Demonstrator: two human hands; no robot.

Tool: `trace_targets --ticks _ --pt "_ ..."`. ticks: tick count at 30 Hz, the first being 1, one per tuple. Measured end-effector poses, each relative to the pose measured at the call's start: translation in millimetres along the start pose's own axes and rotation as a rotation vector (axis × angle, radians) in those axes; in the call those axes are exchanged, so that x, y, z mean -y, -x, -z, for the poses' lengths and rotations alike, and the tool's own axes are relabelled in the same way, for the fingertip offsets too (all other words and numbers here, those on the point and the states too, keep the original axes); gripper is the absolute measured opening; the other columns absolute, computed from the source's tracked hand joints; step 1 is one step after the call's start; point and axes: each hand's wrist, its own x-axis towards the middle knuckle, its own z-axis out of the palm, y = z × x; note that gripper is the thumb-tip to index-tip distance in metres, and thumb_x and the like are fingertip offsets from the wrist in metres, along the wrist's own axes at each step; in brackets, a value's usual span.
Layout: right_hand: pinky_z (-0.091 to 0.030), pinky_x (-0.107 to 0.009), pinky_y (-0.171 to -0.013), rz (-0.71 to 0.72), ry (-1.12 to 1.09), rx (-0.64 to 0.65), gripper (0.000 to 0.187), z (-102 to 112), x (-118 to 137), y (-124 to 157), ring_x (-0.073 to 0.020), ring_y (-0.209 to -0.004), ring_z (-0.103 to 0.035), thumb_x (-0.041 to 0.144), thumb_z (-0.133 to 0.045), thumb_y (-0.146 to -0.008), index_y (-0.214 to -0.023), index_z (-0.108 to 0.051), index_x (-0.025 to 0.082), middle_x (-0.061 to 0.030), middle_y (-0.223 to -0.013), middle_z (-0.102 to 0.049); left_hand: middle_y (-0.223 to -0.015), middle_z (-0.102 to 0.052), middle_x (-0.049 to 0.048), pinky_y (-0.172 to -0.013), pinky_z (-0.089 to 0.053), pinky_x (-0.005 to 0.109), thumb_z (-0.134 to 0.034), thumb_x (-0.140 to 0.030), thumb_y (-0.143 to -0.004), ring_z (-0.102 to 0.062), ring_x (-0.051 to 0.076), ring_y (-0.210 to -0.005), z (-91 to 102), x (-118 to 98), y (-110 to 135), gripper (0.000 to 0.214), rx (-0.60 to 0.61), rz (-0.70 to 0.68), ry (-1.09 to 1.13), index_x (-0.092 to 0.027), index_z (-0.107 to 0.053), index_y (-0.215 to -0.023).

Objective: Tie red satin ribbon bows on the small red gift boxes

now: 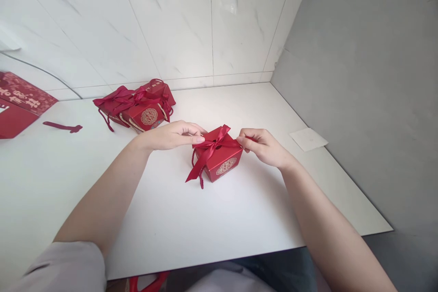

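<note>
Left hand (174,135) and right hand (262,146) each pinch the ribbon (211,147) atop the box (224,164), seemingly tightening its bow, which calls for an even outward pull.

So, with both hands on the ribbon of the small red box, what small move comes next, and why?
Probably a gentle outward pull, to tighten it: the left hand and the right hand each pinch the ribbon at opposite sides of the red box.
</note>
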Motion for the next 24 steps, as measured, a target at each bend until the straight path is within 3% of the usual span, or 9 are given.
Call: trace_targets --ticks 6,11,17,24 --pt "-0.029 -0.026 -0.054 0.042 0.148 -0.046 0.027 -2.0 -0.2 1.0 -0.0117 -0.058 -0.035 0.026 -0.049 -0.089 -0.063 -0.044 0.02 0.0026 -0.061 -0.042 -0.091 -0.075 0.0035 -0.08 -0.055 0.033 -0.062 -0.047 -0.083 -0.069 0.022 -0.086 0.6 -0.7 -0.7 0.027 -0.008 -0.015 0.069 -0.023 -0.076 -0.084" --pt "-0.027 -0.026 -0.053 0.067 0.189 -0.049 0.023 0.7 -0.5 1.8 -0.0114 -0.057 -0.033 0.019 -0.048 -0.084 -0.061 -0.044 0.02 0.0026 -0.059 -0.04 -0.078 -0.073 0.0019 -0.075 -0.053 0.031 -0.066 -0.05 -0.078 -0.067 0.021 -0.077 -0.4 -1.3 -1.2 0.028 -0.11 0.046 0.015 -0.023 -0.075 -0.077" --pt "-0.026 -0.026 -0.053 0.051 0.167 -0.045 0.023 7.0 0.2 3.1 -0.0111 -0.056 -0.032 0.017 -0.048 -0.081 -0.059 -0.042 0.02 0.0033 -0.057 -0.038 -0.081 -0.073 0.0024 -0.078 -0.051 0.033 -0.062 -0.048 -0.081 -0.066 0.022 -0.082 0.6 -0.7 -1.1 0.028 -0.069 0.021 -0.054 -0.023 -0.075 -0.079" --pt "-0.029 -0.027 -0.054 0.026 0.156 0.001 0.028 12.1 0.4 3.0 -0.0114 -0.056 -0.037 0.02 -0.05 -0.085 -0.057 -0.044 0.02 0.0033 -0.057 -0.043 -0.083 -0.073 0.0022 -0.081 -0.05 0.034 -0.064 -0.05 -0.078 -0.065 0.022 -0.085 -2.3 -7.4 -0.8 0.03 -0.1 0.141 -0.001 -0.021 -0.074 -0.075"
